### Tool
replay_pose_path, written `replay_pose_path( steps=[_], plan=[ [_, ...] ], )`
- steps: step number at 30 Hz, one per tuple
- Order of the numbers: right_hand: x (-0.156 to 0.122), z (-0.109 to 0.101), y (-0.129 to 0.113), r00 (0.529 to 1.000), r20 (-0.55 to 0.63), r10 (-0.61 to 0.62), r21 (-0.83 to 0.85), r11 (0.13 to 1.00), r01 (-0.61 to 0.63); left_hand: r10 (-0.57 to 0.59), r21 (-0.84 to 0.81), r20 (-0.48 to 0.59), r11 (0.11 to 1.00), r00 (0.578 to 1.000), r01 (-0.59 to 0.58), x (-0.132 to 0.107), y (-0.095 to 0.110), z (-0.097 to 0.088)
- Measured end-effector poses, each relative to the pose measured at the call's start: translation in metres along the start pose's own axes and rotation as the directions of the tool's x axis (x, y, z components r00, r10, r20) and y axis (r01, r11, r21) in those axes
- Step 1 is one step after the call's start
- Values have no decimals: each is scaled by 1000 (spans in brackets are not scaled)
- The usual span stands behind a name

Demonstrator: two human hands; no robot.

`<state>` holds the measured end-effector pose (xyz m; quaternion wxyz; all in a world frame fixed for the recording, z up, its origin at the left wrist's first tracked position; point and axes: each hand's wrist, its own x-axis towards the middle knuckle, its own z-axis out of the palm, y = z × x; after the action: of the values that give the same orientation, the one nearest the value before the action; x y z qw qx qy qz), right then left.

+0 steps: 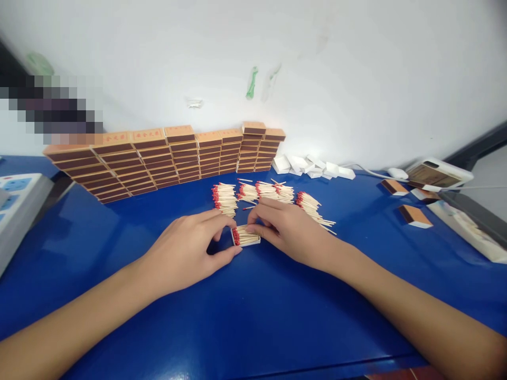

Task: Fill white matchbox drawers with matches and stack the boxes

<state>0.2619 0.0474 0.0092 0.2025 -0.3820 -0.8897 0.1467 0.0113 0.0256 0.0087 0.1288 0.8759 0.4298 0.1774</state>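
A small white matchbox tray (250, 243) lies on the blue table, filled with red-headed matches (242, 236) that point left. The thumb and index finger of my left hand (190, 245) close around the tray's left end. My right hand (291, 229) bends over the tray's right part, its thumb and fingertips drawn together on the matches there; the fingers partly hide what is between them. Just behind both hands, loose matches (225, 198) lie in several heaps, with another heap of matches (311, 206) right of my right hand.
Stacked matchboxes (150, 158) form a long row along the white wall (336, 79). White empty trays (312, 166) lie beside it. Farther right are a few loose matchboxes (415, 216), a white device (439, 173) with a cable and a plastic packet (463, 229). A white box (19, 211) stands left.
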Motion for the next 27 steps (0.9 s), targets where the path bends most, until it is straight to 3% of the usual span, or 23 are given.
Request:
replay_pose_path(
  steps=[8,15,27],
  plan=[
    [-2,-1,-6,1000,1,-10,50,999,10,0,-3,21,1000,1000,0,1,-1,0],
    [-5,0,-4,990,31,-136,74,988,134,-9,-4,35,1000,999,9,1,0,-1],
    [-5,-1,-4,992,28,-120,108,987,116,-10,-1,32,1000,999,10,1,0,-2]
  ],
)
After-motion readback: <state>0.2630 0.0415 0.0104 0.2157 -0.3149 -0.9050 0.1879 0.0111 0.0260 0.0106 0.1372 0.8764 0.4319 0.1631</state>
